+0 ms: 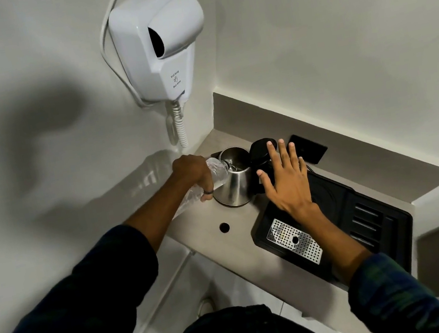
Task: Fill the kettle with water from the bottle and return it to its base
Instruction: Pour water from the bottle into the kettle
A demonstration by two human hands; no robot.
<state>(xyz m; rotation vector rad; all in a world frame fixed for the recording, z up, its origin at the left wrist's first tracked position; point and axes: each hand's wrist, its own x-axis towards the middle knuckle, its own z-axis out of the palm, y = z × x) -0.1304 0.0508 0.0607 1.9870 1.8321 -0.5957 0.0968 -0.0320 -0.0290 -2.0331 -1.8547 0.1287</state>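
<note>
A steel kettle stands on the grey counter with its black lid flipped open. My left hand grips a clear plastic bottle, tilted so its neck sits over the kettle's mouth. My right hand hovers flat with fingers spread, just right of the kettle over its black handle, holding nothing. The round kettle base lies on the black tray, partly hidden by my right hand.
A black tray with a perforated metal drip plate fills the counter's right side. A white wall hair dryer hangs above the kettle. A black socket plate sits behind. A round hole is in the counter.
</note>
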